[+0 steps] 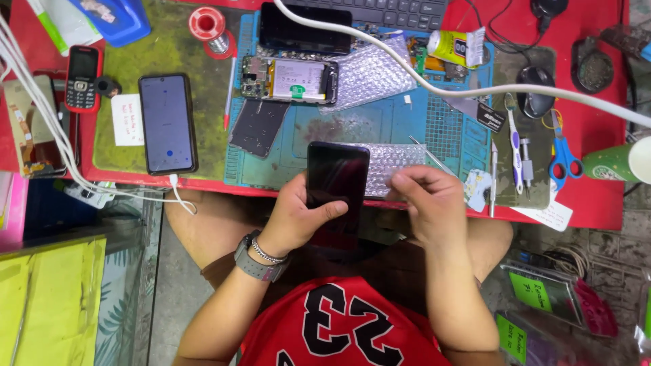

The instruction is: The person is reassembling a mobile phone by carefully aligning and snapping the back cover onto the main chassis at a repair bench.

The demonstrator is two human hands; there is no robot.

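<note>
My left hand (298, 213) grips a black phone screen panel (337, 177), thumb laid across its lower glass, held upright above my lap at the table's front edge. My right hand (430, 200) sits just right of the panel with its fingers curled together near the panel's right edge; whether it pinches anything is too small to tell. A sheet of bubble wrap (400, 163) lies on the blue work mat (400, 122) right behind both hands. An opened phone body (291, 79) with its battery showing rests further back on the mat.
A dark phone (167, 123) on a charging cable lies on the green mat at left, beside a small red keypad phone (83, 78). A grey back cover (258, 127), solder spool (209, 27), toothbrush (514, 132), blue scissors (561, 159), tweezers (434, 159) and a white lamp arm (475, 89) crowd the red table (597, 203).
</note>
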